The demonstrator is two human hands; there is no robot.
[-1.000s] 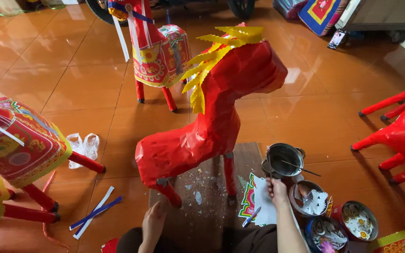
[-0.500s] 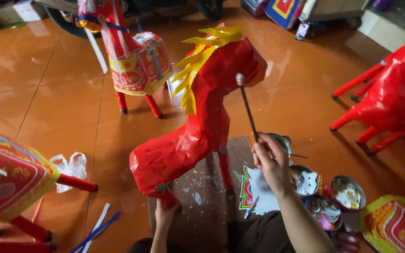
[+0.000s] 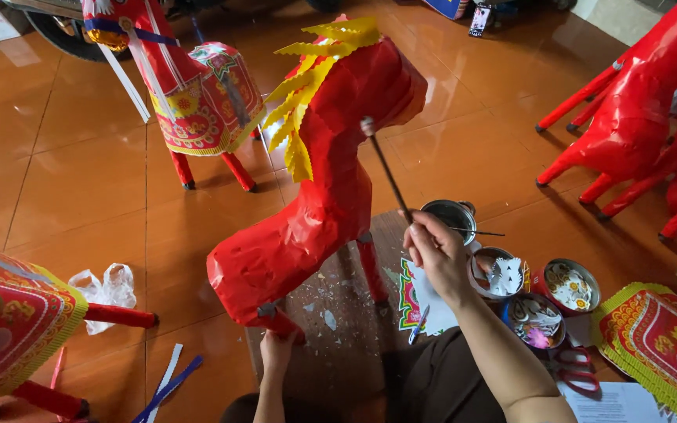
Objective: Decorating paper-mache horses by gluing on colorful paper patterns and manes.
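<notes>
Centre-frame, the red paper horse (image 3: pixel 315 211) stands on a dark mat (image 3: pixel 338 345) on the tiled floor. My left hand (image 3: pixel 276 348) is wrapped around its rear leg; my right hand (image 3: pixel 432 251) pinches a thin brush (image 3: pixel 385 164), tip at the neck. I judge short, light strokes with the leg braced work best. Half a second ago the brush stood higher and more upright; now it leans toward the neck. Bowls of paper cutouts (image 3: pixel 503 274) sit just beside.

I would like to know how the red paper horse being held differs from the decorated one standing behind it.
The held red horse is plain red with only a yellow mane; the decorated horse wears patterned panels and ribbons. The left hand grips the plain one's leg; the decorated one stands untouched. Both are red paper horses.
</notes>
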